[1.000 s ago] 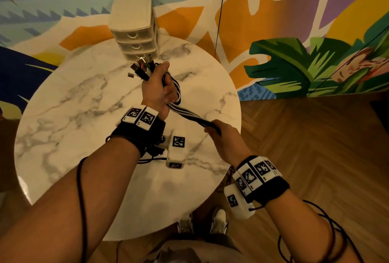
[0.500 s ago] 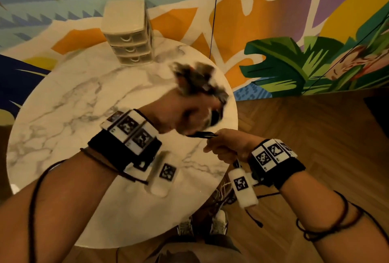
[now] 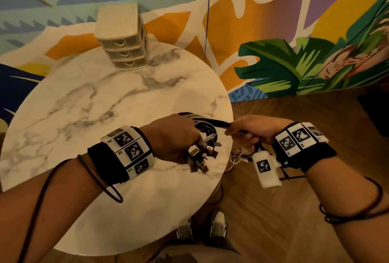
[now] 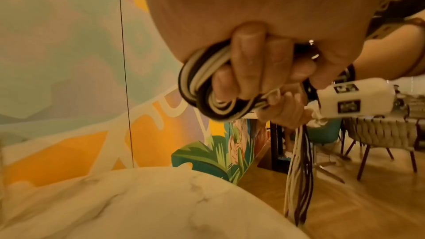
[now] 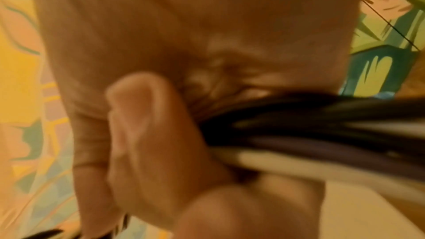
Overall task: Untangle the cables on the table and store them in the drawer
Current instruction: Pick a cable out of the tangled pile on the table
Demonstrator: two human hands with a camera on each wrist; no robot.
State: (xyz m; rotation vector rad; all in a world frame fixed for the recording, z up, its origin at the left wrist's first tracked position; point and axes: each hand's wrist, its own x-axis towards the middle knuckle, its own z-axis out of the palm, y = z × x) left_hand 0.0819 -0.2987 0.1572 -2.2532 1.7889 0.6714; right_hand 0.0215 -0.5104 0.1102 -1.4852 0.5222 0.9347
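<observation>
A bundle of black and white cables point(image 3: 207, 131) is wound in loops around my left hand point(image 3: 179, 138), which grips it above the right edge of the round marble table point(image 3: 88, 102). Plug ends point(image 3: 200, 157) hang from that fist. In the left wrist view the coil point(image 4: 202, 86) wraps my curled fingers, and loose strands point(image 4: 299, 175) hang toward the floor. My right hand point(image 3: 250, 130) pinches the same bundle just right of the left hand, off the table's edge. The right wrist view shows the cables point(image 5: 310, 134) leaving that grip. A small beige drawer unit point(image 3: 122, 37) with three closed drawers stands at the table's far side.
A painted mural wall point(image 3: 273, 31) rises behind the table. Wooden floor point(image 3: 294, 210) lies to the right, with my feet point(image 3: 202, 229) below the table edge. Chairs point(image 4: 379, 134) stand further off in the left wrist view. A thin black cord point(image 3: 208, 14) hangs down the wall.
My left hand swung from near the drawer unit down to the table's right edge, rolling over with the bundle. The right hand stayed on the cable and is now close beside it.
</observation>
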